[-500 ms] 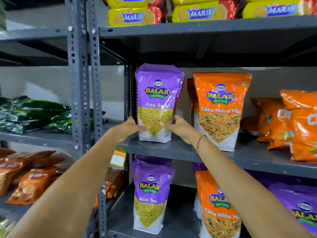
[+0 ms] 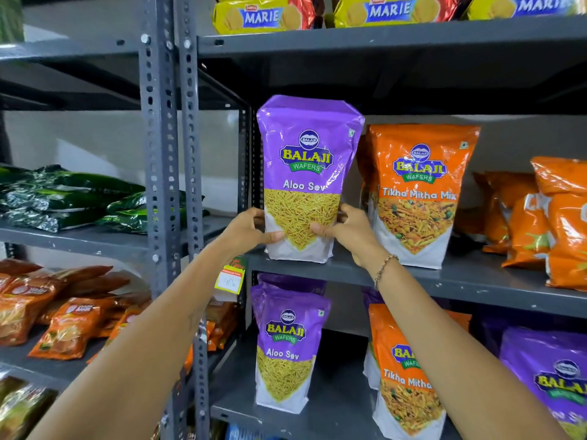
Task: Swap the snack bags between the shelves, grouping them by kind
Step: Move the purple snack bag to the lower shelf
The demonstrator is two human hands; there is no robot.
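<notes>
A purple Aloo Sev bag (image 2: 305, 160) stands upright at the left end of the middle shelf (image 2: 476, 282). My left hand (image 2: 247, 230) grips its lower left side and my right hand (image 2: 346, 230) grips its lower right side. Right beside it stands an orange Tikha Mitha Mix bag (image 2: 419, 192). On the lower shelf (image 2: 333, 411) stand another purple Aloo Sev bag (image 2: 286, 347), an orange Tikha Mitha Mix bag (image 2: 406, 376) and, at the far right, one more purple bag (image 2: 549, 376).
Orange snack packs (image 2: 552, 223) fill the right of the middle shelf. Yellow Marie biscuit packs (image 2: 263, 14) lie on the top shelf. Grey perforated uprights (image 2: 171, 173) divide off a left rack with green packs (image 2: 73, 198) and orange-brown packs (image 2: 63, 312).
Both hands have closed further around the purple bag's lower sides. The view has moved nearer to the shelf.
</notes>
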